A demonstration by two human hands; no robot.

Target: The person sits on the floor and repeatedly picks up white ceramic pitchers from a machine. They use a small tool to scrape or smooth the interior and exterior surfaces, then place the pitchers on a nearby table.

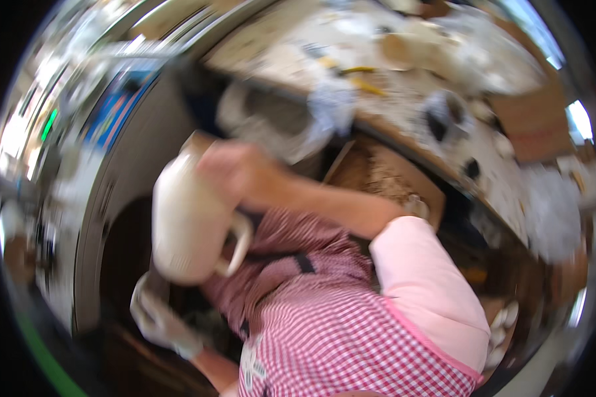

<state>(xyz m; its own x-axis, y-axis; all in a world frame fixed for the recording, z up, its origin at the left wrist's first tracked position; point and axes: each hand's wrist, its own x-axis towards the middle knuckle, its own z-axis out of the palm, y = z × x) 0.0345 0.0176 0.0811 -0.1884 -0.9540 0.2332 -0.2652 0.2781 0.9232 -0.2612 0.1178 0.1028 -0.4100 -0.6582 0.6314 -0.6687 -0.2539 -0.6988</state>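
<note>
A large cream-white jug (187,221) with a loop handle (240,246) is held in the air left of centre, its surface smeared by motion. My bare right hand (238,173) is closed on its narrower upper end, with the forearm crossing in front of my body. Below the jug's rounded lower end is my left hand (162,319) in a pale glove. Its fingers look blurred but apart, with nothing visible in them; whether they touch the jug cannot be made out.
A cluttered worktable (404,126) runs along the upper right, with yellow-handled tools (367,86) and clear plastic bags (553,212). Under its edge stands a box of brownish scraps (391,173). A pale lined bin (265,122) sits beyond the jug. A grey cabinet (129,142) rises at left.
</note>
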